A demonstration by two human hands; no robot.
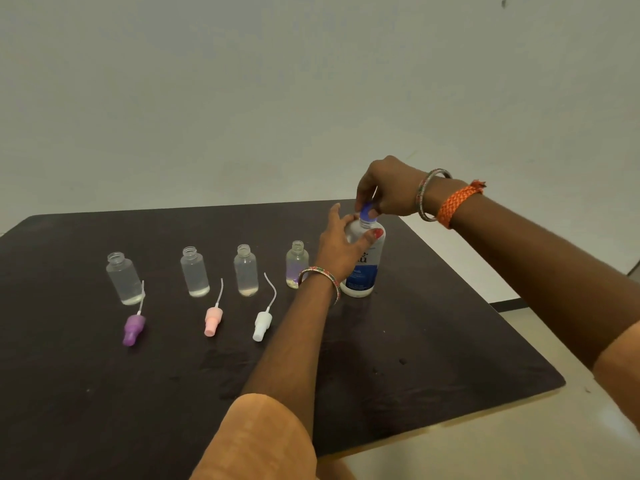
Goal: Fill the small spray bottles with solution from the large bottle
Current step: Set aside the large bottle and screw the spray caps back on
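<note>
Our right hand is reaching down from above and pinching the blue cap of the large bottle between thumb and fingertips, while our left hand is curling round the bottle's shoulder, thumb laid across its front, holding it upright. The large bottle, white with a blue label, is standing near the far right side of the dark table. Just beside it to the left, partly behind our left wrist, we are seeing a small bottle with its neck open; three more small bottles are standing in a row farther left, all uncapped, each with a little liquid at the bottom. In front of these three are lying a white spray top, a pink spray top and a purple spray top, each with its thin tube pointing toward the bottles
</note>
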